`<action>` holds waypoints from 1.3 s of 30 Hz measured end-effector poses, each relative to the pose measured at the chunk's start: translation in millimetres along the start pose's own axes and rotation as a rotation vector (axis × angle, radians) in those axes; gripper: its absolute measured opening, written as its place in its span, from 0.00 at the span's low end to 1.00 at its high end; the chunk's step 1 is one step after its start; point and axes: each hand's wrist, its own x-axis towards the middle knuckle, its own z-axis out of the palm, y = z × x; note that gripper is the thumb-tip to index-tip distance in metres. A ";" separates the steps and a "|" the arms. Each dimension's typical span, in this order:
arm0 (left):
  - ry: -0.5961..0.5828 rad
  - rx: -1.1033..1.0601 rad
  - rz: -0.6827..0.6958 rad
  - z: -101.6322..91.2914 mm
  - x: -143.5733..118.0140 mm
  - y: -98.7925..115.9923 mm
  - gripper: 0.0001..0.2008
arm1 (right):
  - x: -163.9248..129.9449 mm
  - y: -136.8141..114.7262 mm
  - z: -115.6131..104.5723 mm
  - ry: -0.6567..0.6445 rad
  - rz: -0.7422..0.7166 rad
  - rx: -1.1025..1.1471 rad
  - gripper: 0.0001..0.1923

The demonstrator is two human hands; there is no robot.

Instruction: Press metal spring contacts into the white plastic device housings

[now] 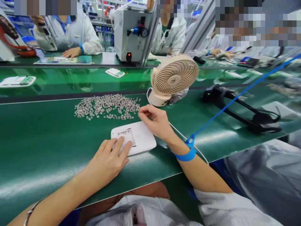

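A white plastic device casing (pixel 144 138) lies on the green bench, a recessed compartment with small metal contacts facing up. My left hand (pixel 111 158) rests on its left part, fingers apart, with fingertips over the compartment and the thumb by the near edge. Above the casing's far right corner is my right hand (pixel 156 122), thumb and forefinger pinched together; anything between them is too small to make out. Its fingertips are at the right end of a loose pile of small metal contact pieces (pixel 105 105). A blue wrist strap (pixel 187 153) circles my right wrist.
A beige fan (pixel 175 77) stands behind my right hand, its white cable running to the bench edge. A blue cord (pixel 235 99) stretches from my strap to the upper right. A black headset-like device (pixel 244 110) lies right. Beyond, casings with circuit boards (pixel 115 72) lie on a green belt; co-workers sit opposite.
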 end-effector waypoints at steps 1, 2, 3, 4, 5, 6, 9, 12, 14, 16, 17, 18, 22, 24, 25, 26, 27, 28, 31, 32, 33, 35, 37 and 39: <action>-0.026 0.021 -0.021 -0.8 0.0 2.0 0.18 | -1.5 -4.2 0.5 -0.012 0.003 0.026 0.05; -0.051 0.053 -0.049 -1.5 0.0 4.0 0.18 | -2.9 -7.9 1.1 -0.016 0.004 0.043 0.05; -0.067 0.095 -0.085 -2.3 0.1 5.8 0.18 | -4.1 -11.0 1.5 -0.014 0.003 0.051 0.05; -0.071 0.131 -0.120 -3.0 0.2 7.4 0.19 | -5.1 -13.6 1.9 -0.009 0.002 0.050 0.05; -0.059 0.145 -0.148 -3.6 0.3 8.5 0.21 | -6.0 -15.7 2.1 -0.006 0.004 0.043 0.05; -0.035 0.126 -0.167 -4.3 0.4 9.2 0.24 | -6.8 -17.5 2.2 -0.005 0.011 0.035 0.05; 0.009 -0.111 -0.131 -6.2 0.4 9.4 0.29 | -9.2 -21.0 3.1 -0.015 0.069 0.039 0.05; -0.030 -0.248 -0.048 -7.3 -0.2 9.0 0.27 | -13.0 -23.6 6.2 -0.056 0.164 0.097 0.05; -0.033 -0.210 -0.030 -6.5 -0.9 9.2 0.25 | -16.2 -25.2 9.6 -0.107 0.204 0.139 0.05; -0.020 -0.134 -0.026 -4.3 -1.6 9.9 0.23 | -19.7 -26.4 13.5 -0.163 0.201 0.162 0.05; -0.014 -0.093 -0.025 -2.8 -2.0 10.4 0.22 | -21.4 -26.6 15.4 -0.182 0.189 0.165 0.05; -0.014 -0.055 -0.027 -1.3 -2.3 11.1 0.21 | -22.9 -26.5 17.2 -0.194 0.176 0.162 0.05; -0.011 0.038 -0.079 3.1 -2.9 14.7 0.20 | -28.1 -23.0 23.1 -0.175 0.182 0.142 0.05; -0.015 0.062 -0.117 3.6 -2.5 16.0 0.20 | -30.1 -20.5 25.4 -0.174 0.193 0.144 0.05; -0.014 0.075 -0.136 3.5 -2.2 16.3 0.20 | -31.1 -19.3 26.4 -0.180 0.190 0.145 0.05; -0.016 0.087 -0.152 3.3 -1.9 16.6 0.19 | -32.0 -18.3 27.4 -0.188 0.180 0.146 0.05; -0.016 0.097 -0.163 3.1 -1.6 16.9 0.19 | -32.9 -17.3 28.5 -0.193 0.166 0.143 0.05; -0.018 0.105 -0.171 3.0 -1.4 17.1 0.19 | -33.7 -16.4 29.5 -0.194 0.148 0.136 0.05; -0.020 0.115 -0.173 2.9 -1.6 17.8 0.18 | -35.5 -14.2 32.4 -0.182 0.093 0.089 0.06; -0.024 0.115 -0.173 3.0 -1.8 18.1 0.18 | -35.9 -13.5 33.3 -0.177 0.075 0.069 0.06; -0.027 0.115 -0.174 3.1 -2.0 18.3 0.18 | -36.2 -12.9 34.1 -0.172 0.055 0.049 0.06; -0.033 0.118 -0.176 3.2 -2.5 18.5 0.18 | -36.6 -12.0 35.6 -0.160 0.009 0.005 0.06; -0.034 0.122 -0.172 3.3 -2.8 18.6 0.19 | -37.1 -11.6 37.3 -0.145 -0.037 -0.041 0.06; -0.036 0.125 -0.166 3.3 -2.8 18.7 0.19 | -37.8 -11.7 39.3 -0.130 -0.069 -0.090 0.06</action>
